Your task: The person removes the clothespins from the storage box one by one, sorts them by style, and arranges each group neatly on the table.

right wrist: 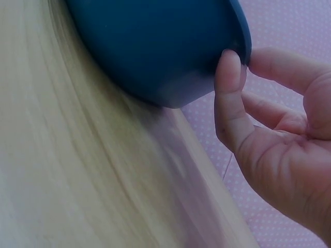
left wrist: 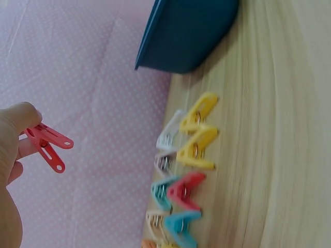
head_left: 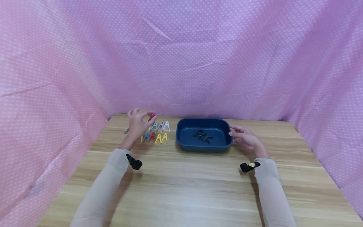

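My left hand (head_left: 137, 124) is raised over the left part of the table, pinching a red clothespin (left wrist: 46, 144) between thumb and fingers. Below it, two rows of clothespins stand on the table: yellow ones (left wrist: 198, 147), a red, a blue (left wrist: 181, 227), white (left wrist: 168, 135) and pale ones, some hidden by the hand in the head view. At the right end of the dark blue plastic basin (head_left: 204, 148), my right hand (head_left: 246, 137) holds the rim between thumb and fingers. Several dark clips (head_left: 202, 135) lie together on the basin's floor.
A light wood-grain table (head_left: 184, 183) lies under everything. Pink dotted cloth (head_left: 193, 63) hangs behind and along both sides. Near the left wrist, a small dark piece (head_left: 126, 130) lies on the table.
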Action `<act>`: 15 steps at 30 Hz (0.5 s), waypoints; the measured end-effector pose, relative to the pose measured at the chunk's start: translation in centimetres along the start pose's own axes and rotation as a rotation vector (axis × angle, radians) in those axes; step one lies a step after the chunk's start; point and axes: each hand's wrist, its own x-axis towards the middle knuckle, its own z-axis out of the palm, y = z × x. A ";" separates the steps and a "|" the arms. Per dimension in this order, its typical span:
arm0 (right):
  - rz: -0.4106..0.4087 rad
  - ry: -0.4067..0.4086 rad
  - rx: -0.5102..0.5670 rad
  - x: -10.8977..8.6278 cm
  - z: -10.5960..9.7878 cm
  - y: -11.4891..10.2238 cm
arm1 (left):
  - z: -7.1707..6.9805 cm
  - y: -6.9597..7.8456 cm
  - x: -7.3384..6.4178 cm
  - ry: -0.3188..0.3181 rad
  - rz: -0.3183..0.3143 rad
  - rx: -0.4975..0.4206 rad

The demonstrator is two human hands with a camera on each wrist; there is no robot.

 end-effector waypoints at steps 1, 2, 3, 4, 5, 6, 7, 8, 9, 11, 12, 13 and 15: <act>-0.001 0.000 0.006 0.0 0.0 0.0 | -0.1 -0.2 -0.1 0.005 0.006 0.012; -0.004 -0.001 0.006 0.0 0.0 0.0 | -0.3 -0.4 -0.1 0.008 0.008 0.020; -0.007 -0.001 0.005 0.0 -0.1 0.0 | -0.4 -0.6 -0.2 0.007 0.009 0.023; -0.010 0.001 0.011 0.0 -0.1 0.1 | -0.5 -0.8 -0.2 0.006 0.009 0.028; -0.012 0.006 0.014 0.0 -0.1 0.1 | -0.7 -1.0 -0.3 0.001 0.006 0.034; -0.013 0.013 0.019 0.0 -0.1 0.1 | -0.9 -1.2 -0.4 -0.006 0.002 0.040; -0.013 0.015 0.021 0.0 -0.1 0.2 | -1.0 -1.4 -0.4 -0.013 -0.003 0.045; -0.014 0.018 0.023 0.0 -0.1 0.2 | -1.2 -1.6 -0.5 -0.019 -0.005 0.055; -0.014 0.020 0.030 0.0 0.0 0.2 | -1.4 -1.8 -0.5 -0.024 -0.005 0.065; -0.016 0.022 0.040 0.0 0.0 0.3 | -1.7 -2.4 -0.7 -0.035 -0.006 0.083; -0.017 0.020 0.038 0.0 0.0 0.3 | -1.9 -2.7 -0.8 -0.039 -0.007 0.090; -0.018 0.022 0.043 0.0 0.0 0.3 | -2.1 -3.0 -0.9 -0.043 -0.007 0.097; -0.015 0.019 0.044 0.0 0.1 0.3 | -2.6 -3.7 -1.2 -0.050 -0.013 0.110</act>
